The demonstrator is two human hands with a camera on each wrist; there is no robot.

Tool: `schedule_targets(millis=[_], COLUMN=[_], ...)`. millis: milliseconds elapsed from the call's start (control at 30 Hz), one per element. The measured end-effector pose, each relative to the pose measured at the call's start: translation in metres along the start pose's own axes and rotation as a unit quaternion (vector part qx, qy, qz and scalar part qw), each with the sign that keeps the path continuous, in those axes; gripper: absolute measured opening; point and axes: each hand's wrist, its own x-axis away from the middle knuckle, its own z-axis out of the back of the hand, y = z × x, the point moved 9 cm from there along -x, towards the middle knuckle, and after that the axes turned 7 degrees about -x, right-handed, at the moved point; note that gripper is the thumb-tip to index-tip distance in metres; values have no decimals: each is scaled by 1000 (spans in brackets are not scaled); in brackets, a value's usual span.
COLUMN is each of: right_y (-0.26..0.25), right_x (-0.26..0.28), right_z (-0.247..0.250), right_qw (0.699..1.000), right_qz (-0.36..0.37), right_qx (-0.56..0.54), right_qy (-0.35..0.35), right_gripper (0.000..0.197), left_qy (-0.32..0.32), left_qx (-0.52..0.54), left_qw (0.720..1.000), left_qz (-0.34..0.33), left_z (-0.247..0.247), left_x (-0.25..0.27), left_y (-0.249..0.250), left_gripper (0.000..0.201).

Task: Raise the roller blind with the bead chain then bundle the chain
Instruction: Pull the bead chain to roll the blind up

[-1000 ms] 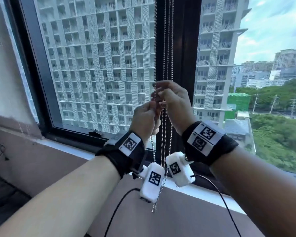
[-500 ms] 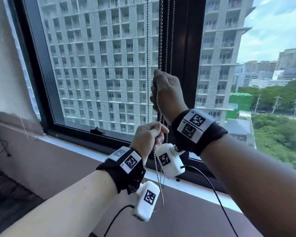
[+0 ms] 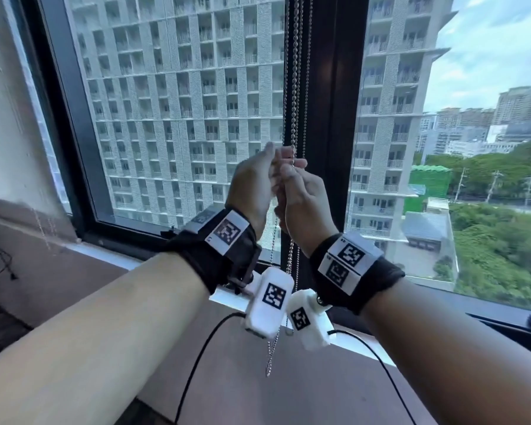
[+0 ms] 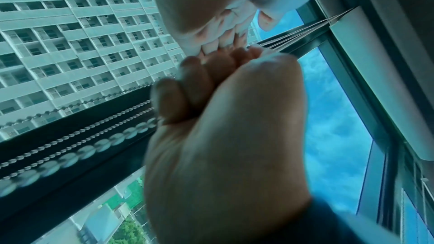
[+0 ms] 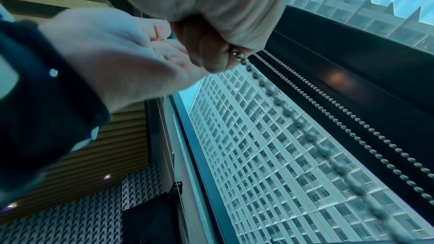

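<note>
No words, brands or numbers are readable. The white tags on the wristbands and wrist cameras carry only square black-and-white marker patterns.

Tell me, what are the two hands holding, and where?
Both the left hand and right hand grip the bead chain at mid-height, with slack dangling below.

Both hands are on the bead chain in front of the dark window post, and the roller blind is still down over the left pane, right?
Not quite. Both the left hand and right hand do hold the bead chain in front of the window post, but the head view shows the left pane uncovered, with the building outside in full view. No blind hangs over it.
</note>
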Motion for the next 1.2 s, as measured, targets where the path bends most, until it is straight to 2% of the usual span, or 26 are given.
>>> schedule_targets(millis=[233, 400, 533, 667, 767, 833, 900, 1033, 1200], right_y=[5, 11, 10, 13, 18, 18, 20, 34, 57], right_x=[4, 5, 5, 3, 0, 0, 1, 7, 12], right_z=[11, 12, 10, 11, 12, 17, 26, 46, 55], right_qw=[1000, 999, 999, 1000, 1000, 999, 996, 993, 992], right_qz=[-1, -14, -22, -10, -13, -2, 5, -8, -23], right_qx=[7, -41, -18, -2, 2, 38, 84, 106, 114], right_qy=[22, 31, 19, 13, 10, 14, 27, 47, 48], right_gripper=[39, 39, 34, 37, 46, 45, 40, 33, 23], left_qy=[-55, -43, -46, -46, -26, -12, 10, 40, 40], left_qx=[-17, -13, -12, -22, -37, -49, -93, -236, -298], left_qw=[997, 997, 997, 997, 997, 996, 990, 959, 947], left_qz=[-49, -66, -54, -59, -67, -75, -102, -153, -113], left_z=[-33, -39, -39, -37, -32, -29, -22, -10, 1], left_x=[-6, -8, -12, -13, -15, -17, -20, -27, -46], left_y=[34, 34, 33, 33, 33, 35, 39, 37, 1], left_gripper=[34, 35, 37, 37, 35, 34, 32, 24, 16])
